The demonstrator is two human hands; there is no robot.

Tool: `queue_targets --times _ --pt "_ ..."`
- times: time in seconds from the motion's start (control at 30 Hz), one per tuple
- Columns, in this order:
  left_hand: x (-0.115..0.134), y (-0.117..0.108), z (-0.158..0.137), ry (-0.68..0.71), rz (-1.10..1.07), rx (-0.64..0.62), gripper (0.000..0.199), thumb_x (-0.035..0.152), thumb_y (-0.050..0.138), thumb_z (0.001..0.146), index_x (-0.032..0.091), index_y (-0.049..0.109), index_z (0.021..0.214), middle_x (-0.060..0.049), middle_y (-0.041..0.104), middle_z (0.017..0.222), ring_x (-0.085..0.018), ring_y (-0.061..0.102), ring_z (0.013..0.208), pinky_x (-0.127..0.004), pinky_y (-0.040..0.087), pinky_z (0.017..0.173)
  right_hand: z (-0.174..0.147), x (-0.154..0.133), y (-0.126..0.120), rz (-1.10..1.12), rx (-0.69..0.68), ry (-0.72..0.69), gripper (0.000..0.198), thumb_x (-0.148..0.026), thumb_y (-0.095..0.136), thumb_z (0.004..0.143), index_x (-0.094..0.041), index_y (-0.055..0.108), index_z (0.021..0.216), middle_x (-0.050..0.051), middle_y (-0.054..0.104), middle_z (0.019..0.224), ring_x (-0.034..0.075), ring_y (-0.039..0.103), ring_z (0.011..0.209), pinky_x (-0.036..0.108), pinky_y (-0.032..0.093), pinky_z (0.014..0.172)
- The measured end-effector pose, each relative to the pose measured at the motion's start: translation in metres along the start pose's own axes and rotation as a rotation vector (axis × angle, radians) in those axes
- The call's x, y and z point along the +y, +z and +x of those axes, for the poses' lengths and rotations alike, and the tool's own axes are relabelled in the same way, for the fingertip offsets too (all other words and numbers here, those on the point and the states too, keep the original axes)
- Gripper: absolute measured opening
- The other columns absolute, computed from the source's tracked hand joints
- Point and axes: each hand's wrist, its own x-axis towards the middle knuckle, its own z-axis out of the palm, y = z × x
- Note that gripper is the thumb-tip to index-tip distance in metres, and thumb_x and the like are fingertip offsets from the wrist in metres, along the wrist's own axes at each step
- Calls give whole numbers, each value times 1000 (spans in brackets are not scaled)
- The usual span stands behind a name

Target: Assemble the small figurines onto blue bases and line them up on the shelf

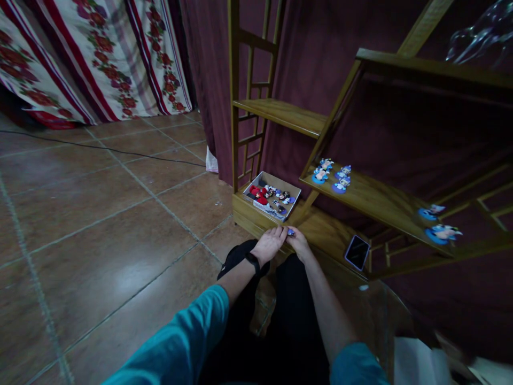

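My left hand (271, 244), with a dark band on its wrist, meets my right hand (298, 244) above my knees. Between the fingertips of both hands is a small purple figurine (290, 232), mostly hidden by the fingers. Just beyond them, an open cardboard box (294, 199) on the bottom shelf holds several small figurines with red, black, white and purple parts. On the slanted middle shelf (385, 202) to the right, a group of purple and blue-based figurines (342, 185) stands at the left. Two blue-based figurines (443, 233) lie tipped over at its right end.
A phone (357, 252) lies on the bottom shelf at the right. The wooden rack (236, 144) has upright posts and a higher shelf (284, 115). A clear transparent object (481, 35) sits at top right. A black cable (120, 147) crosses the tiled floor.
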Motion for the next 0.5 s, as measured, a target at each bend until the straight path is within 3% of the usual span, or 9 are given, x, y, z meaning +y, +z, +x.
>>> queue_targets --times 0.3,0.5 --pt "1 0 1 -22 -60 -24 45 9 34 83 16 29 127 -13 48 109 -21 50 100 -34 39 84 -3 -5 1 -1 -8 5 45 -24 68 52 -20 58 96 0 64 88 15 58 83 31 41 83" --pt "-11 8 5 -150 -325 -52 43 18 42 82 19 35 124 -10 51 109 -19 52 99 -31 41 85 -8 -16 5 34 -33 8 35 -23 68 52 -20 61 87 0 66 83 16 59 81 32 42 83"
